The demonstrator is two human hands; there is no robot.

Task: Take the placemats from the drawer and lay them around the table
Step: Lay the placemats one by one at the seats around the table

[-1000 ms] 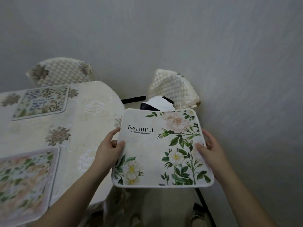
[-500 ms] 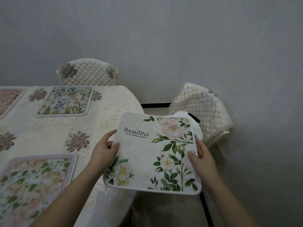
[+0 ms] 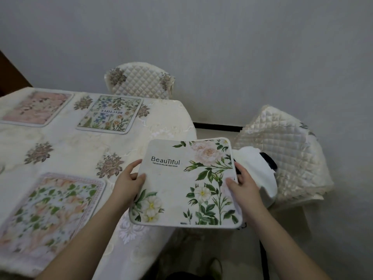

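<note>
**Placemat held over the table's end, three already laid**

Both hands hold one placemat [image 3: 186, 181], cream with white flowers, green leaves and the word "BeauTiful". The left hand [image 3: 129, 184] grasps its left edge, thumb on top and fingers under it. The right hand [image 3: 243, 185] grasps the right edge in the same way. The mat is almost flat; its left part is above the rounded end of the table [image 3: 84, 146], and its right part hangs past the edge.

On the floral tablecloth lie three more mats: the green-leaf mat [image 3: 50, 211] at 9 o'clock from the held one, the blue-flower mat [image 3: 110, 114] at 11 o'clock, and the pink mat [image 3: 36, 107] further left of it.

A quilted chair [image 3: 141, 80] stands at 12 o'clock behind the table. A second quilted chair [image 3: 282, 150] stands at 3 o'clock, with a white cloth [image 3: 258, 168] on it.
</note>
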